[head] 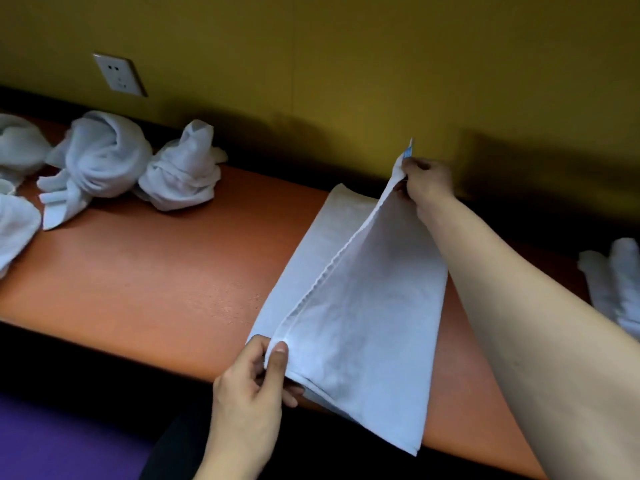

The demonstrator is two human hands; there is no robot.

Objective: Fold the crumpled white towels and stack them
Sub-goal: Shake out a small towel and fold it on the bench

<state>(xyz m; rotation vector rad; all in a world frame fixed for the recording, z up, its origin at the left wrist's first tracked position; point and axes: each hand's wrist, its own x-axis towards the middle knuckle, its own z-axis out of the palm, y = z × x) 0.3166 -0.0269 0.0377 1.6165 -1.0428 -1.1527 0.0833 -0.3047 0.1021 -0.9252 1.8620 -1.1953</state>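
Observation:
A white towel (363,306) lies partly folded on the orange bench (156,271), its upper layer lifted along a hemmed edge. My left hand (252,386) pinches the near corner of that edge at the bench's front. My right hand (426,183) pinches the far corner, raised near the wall, where a small blue tag sticks up. Several crumpled white towels (100,157) sit in a cluster at the far left of the bench. Another white towel (616,282) lies at the right edge, partly hidden by my right forearm.
A mustard-yellow wall runs behind the bench, with a white power socket (119,75) at upper left. A purple surface (62,441) lies below the bench's front edge at lower left. Bare orange bench shows between the crumpled towels and the held towel.

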